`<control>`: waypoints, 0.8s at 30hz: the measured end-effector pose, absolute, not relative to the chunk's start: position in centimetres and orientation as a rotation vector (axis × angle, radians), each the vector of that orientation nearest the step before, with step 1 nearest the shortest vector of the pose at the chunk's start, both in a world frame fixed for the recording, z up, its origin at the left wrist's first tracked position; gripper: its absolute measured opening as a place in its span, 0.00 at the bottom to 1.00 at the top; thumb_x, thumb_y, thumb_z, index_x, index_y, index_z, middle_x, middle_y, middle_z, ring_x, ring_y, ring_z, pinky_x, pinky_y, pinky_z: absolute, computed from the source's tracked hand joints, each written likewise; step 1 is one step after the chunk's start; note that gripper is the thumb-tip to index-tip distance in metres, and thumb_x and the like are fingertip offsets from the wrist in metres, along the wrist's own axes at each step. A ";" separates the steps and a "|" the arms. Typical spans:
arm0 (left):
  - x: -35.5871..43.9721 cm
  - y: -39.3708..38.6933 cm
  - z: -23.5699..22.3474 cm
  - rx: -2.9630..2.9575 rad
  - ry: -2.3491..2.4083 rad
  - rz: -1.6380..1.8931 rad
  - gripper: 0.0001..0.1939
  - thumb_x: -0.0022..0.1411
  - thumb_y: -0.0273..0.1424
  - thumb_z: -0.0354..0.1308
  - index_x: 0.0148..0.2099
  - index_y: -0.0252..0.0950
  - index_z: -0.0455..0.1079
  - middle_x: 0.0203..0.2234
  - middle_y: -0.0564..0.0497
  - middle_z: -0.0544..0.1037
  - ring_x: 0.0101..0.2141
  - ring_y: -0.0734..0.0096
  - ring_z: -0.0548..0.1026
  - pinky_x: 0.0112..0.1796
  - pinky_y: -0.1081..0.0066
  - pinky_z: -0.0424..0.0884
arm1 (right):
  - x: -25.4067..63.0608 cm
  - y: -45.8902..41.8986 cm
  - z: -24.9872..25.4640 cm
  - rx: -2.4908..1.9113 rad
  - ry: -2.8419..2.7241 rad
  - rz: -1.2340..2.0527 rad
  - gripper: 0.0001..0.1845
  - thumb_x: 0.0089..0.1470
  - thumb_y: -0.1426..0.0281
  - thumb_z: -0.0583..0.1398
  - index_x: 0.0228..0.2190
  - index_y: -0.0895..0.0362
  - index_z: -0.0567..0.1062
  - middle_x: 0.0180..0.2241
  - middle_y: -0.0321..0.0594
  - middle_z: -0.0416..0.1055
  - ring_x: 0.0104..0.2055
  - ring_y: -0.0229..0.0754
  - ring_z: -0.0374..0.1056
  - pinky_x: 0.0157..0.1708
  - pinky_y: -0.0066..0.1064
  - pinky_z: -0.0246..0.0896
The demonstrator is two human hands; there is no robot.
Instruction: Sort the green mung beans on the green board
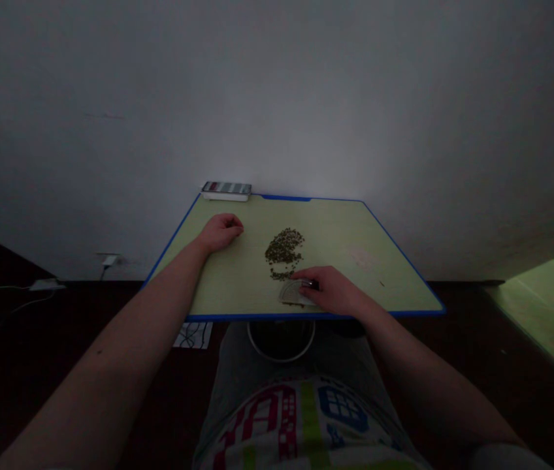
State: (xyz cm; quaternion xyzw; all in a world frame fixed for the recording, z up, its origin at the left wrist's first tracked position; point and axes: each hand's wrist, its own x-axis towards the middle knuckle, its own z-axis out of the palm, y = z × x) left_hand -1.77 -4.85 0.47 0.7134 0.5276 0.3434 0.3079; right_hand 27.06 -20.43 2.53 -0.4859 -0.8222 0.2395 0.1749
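Note:
A pile of small dark green beans [285,252] lies in the middle of a pale green table [238,281] with a blue rim. My left hand [220,231] rests on the table left of the pile, fingers curled into a loose fist with nothing seen in it. My right hand [332,290] lies near the table's front edge, just below the pile, its fingers pressed on a small clear plastic piece [291,293]. A ring shows on one finger.
A flat striped box [227,190] sits at the table's far left corner against the white wall. A white-rimmed bowl [281,339] sits in my lap under the front edge. A plug and cables [46,284] lie on the dark floor at left.

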 end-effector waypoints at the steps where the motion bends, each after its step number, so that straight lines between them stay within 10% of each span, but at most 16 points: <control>1: -1.7 -4.9 0.5 1.883 1.396 0.906 0.09 0.45 0.35 0.56 0.29 0.34 0.70 0.18 0.54 0.69 0.22 0.74 0.64 0.26 0.73 0.62 | 26.9 -20.6 2.6 -1.374 -2.340 0.692 0.18 0.52 0.74 0.59 0.45 0.54 0.78 0.32 0.38 0.78 0.30 0.40 0.71 0.31 0.30 0.62; 24: -1.8 -4.5 0.0 1.846 1.371 0.927 0.10 0.45 0.36 0.56 0.30 0.35 0.69 0.19 0.54 0.69 0.23 0.73 0.64 0.27 0.71 0.61 | 27.0 -22.3 2.8 -1.323 -2.277 0.832 0.18 0.52 0.74 0.58 0.45 0.55 0.78 0.37 0.41 0.79 0.35 0.42 0.73 0.37 0.34 0.66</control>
